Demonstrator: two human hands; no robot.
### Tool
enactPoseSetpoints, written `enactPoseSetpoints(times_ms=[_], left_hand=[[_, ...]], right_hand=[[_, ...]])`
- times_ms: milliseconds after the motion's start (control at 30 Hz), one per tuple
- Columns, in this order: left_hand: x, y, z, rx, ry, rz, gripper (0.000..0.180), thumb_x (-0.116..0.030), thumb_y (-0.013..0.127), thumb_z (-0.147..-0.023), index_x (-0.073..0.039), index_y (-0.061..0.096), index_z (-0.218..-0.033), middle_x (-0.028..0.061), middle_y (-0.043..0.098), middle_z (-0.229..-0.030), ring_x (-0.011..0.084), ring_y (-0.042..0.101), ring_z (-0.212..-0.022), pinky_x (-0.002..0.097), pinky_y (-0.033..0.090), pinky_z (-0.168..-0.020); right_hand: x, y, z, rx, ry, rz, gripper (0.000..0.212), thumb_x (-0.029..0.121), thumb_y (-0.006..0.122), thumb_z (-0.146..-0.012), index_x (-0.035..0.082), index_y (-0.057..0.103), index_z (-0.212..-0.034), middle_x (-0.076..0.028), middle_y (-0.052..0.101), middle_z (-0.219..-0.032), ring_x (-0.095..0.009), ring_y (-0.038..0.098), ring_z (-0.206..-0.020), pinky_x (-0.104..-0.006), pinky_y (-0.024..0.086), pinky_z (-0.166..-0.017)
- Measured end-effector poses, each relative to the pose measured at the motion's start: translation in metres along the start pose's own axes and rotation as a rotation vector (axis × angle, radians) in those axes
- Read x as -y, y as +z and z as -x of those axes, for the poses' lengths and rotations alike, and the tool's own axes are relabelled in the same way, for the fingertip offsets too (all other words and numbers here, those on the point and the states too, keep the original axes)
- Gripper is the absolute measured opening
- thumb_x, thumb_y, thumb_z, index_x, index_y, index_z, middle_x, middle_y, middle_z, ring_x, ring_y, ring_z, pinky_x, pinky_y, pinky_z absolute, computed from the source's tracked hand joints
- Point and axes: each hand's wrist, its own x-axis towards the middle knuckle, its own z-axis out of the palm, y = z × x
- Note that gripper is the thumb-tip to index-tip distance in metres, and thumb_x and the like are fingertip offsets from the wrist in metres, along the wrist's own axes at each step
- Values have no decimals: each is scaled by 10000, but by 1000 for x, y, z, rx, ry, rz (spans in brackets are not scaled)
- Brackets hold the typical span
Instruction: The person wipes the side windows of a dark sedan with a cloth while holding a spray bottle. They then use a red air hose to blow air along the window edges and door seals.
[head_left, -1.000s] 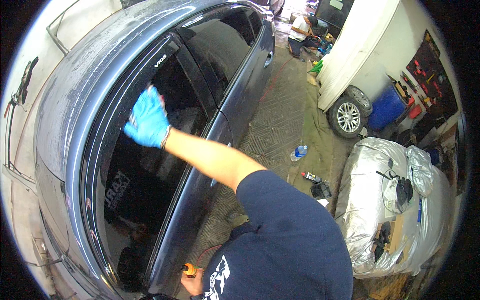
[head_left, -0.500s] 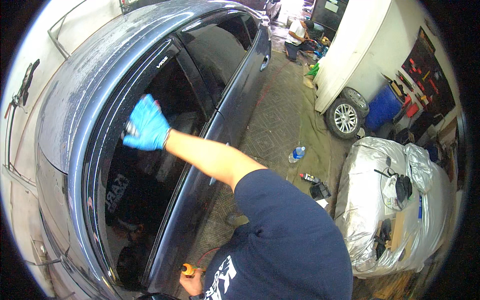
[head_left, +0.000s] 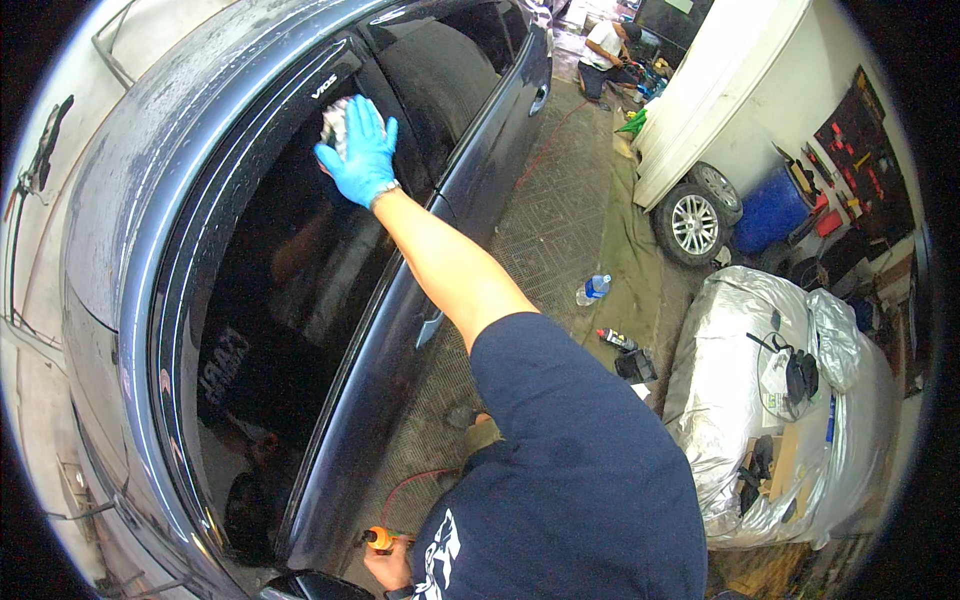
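Blue-gloved, my right hand (head_left: 358,160) presses a crumpled white-grey cloth (head_left: 337,122) onto the dark side window (head_left: 300,260) of a blue-grey car, near the window's upper rear corner. Its fingers lie over the cloth, thumb spread out. At the lower edge my bare left hand (head_left: 393,568) is wrapped round an orange bottle-like object (head_left: 378,538) with a dark end; my torso hides part of that hand. White lettering marks the glass, and fine droplets dot the car roof (head_left: 200,110).
The side mirror (head_left: 318,585) juts out near my left hand. On the floor right of the car are a water bottle (head_left: 594,290), a dark bottle (head_left: 616,340) and wheels (head_left: 694,224). A silver-covered bulk (head_left: 720,380) stands at right. Another person (head_left: 603,60) crouches far off.
My right hand has moved up and to the right along the glass with the cloth, toward the window's rear corner. My left hand keeps its hold on the orange object.
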Motion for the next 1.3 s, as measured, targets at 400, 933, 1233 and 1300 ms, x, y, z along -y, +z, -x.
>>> enactPoseSetpoints(times_ms=[400,933,1233,1300], left_hand=[[9,-31,41,-35,-53,1,263,1,849,-766,12,655,-943,50,711,-821,135,658,-738,316,528,-709],[21,-48,60,-131,-55,-125,364,-115,907,-753,44,683,-991,90,755,-874,156,699,-774,331,557,-722],[21,-21,90,-237,-175,-150,403,-184,924,-730,44,728,-999,91,770,-854,175,722,-761,346,574,-712],[23,-18,94,-249,-183,-150,401,-233,924,-717,33,735,-950,122,775,-837,187,739,-748,353,579,-708]], right_hand=[[32,30,178,36,716,-171,965,610,471,-1019,-104,187,-1604,-333,192,-1679,-431,133,-1593,-541,64,-1286],[206,49,374,360,386,77,998,567,456,-1017,-205,138,-1564,-445,90,-1640,-543,28,-1569,-561,3,-1293],[-49,43,162,167,265,346,301,265,596,-960,118,559,-1220,-294,467,-1422,-497,386,-1363,-606,428,-1032],[-72,47,163,64,110,494,239,241,671,-909,137,597,-1112,-242,504,-1401,-458,451,-1324,-586,523,-932]])
